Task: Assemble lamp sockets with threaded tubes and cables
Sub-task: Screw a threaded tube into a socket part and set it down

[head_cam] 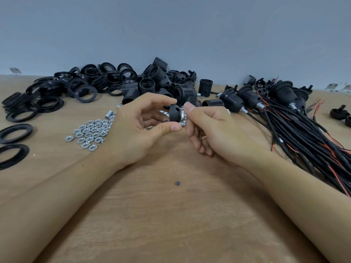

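Black socket cap (174,113) pinched, left fingers (171,128), perhaps tube.

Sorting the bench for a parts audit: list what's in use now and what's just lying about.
In use:
left hand
right hand
black socket cap
threaded tube

Lying about:
hex nuts
black rings
socket shells
wired sockets

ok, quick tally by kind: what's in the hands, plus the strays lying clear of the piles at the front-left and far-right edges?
Black cap, pinched by left hand: 1
Metal threaded tube, pinched by right hand: 1
Stray black rings, front left: 2
Stray black caps, far right: 2
Total: 6
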